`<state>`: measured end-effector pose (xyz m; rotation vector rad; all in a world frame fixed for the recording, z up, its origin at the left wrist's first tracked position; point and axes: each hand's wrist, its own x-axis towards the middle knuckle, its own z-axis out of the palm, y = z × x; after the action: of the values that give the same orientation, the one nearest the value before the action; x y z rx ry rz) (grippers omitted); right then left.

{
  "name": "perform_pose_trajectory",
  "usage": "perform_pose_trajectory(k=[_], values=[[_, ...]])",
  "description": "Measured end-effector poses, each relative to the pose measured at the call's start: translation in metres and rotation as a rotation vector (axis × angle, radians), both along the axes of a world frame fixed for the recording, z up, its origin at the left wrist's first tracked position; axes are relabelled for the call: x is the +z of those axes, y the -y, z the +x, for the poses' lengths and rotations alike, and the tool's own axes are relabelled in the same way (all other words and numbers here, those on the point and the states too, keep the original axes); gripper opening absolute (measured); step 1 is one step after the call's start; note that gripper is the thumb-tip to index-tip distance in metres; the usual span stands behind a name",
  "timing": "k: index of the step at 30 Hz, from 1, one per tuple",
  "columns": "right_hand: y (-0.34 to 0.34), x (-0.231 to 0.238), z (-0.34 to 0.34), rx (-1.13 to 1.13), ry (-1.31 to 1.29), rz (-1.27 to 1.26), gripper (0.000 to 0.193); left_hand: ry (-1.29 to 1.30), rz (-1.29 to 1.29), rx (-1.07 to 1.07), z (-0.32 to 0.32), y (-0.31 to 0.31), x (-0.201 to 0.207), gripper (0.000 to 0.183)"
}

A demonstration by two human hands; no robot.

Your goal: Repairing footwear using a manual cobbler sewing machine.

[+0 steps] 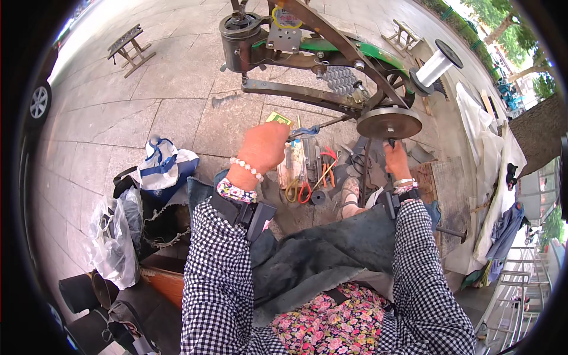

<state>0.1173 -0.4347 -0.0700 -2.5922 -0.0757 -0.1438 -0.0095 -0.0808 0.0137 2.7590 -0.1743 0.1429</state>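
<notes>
A hand-cranked shoe-stitching machine (296, 89) stands in front of me, with a dark frame and green parts. My left hand (260, 148) is closed at the near end of a metal rod (337, 122) that runs to the machine and has blue cloth (306, 131) wrapped on it. Below the round metal wheel (389, 123), the fingers of my right hand (395, 158) are wrapped round a dark crank handle (391, 142), mostly hidden in the grip. A worn dark apron (325, 242) covers my lap.
Pliers, scissors (304, 192) and other hand tools lie on the ground between my arms. A white thread spool (435, 70) sits right of the machine. Bags (115, 242) stand at the left, a wooden stool (127, 46) farther off. White sheeting (479, 171) hangs at the right.
</notes>
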Motion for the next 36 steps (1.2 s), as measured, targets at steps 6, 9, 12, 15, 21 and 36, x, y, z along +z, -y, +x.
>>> perform_pose_trajectory(k=[6, 9, 12, 15, 21, 36], values=[[-0.067, 0.018, -0.035, -0.062, -0.408, 0.422, 0.036, 0.024, 0.003, 0.024, 0.006, 0.004, -0.015, 0.009], [-0.069, 0.018, -0.037, -0.054, -0.440, 0.417, 0.035, 0.052, 0.035, 0.028, 0.003, 0.004, -0.014, 0.009], [-0.073, 0.018, -0.035, -0.066, -0.413, 0.356, 0.035, 0.048, 0.082, 0.038, 0.005, 0.008, -0.011, 0.012], [-0.078, 0.024, -0.036, -0.073, -0.444, 0.435, 0.035, 0.003, 0.106, 0.029, 0.011, 0.014, -0.011, 0.012], [-0.091, 0.030, -0.036, -0.029, -0.491, 0.650, 0.030, -0.012, 0.105, 0.016, 0.021, 0.030, -0.008, 0.011], [-0.022, 0.116, -0.033, -0.137, -0.092, 0.684, 0.023, 0.006, 0.075, 0.040, 0.014, 0.015, -0.019, 0.011]])
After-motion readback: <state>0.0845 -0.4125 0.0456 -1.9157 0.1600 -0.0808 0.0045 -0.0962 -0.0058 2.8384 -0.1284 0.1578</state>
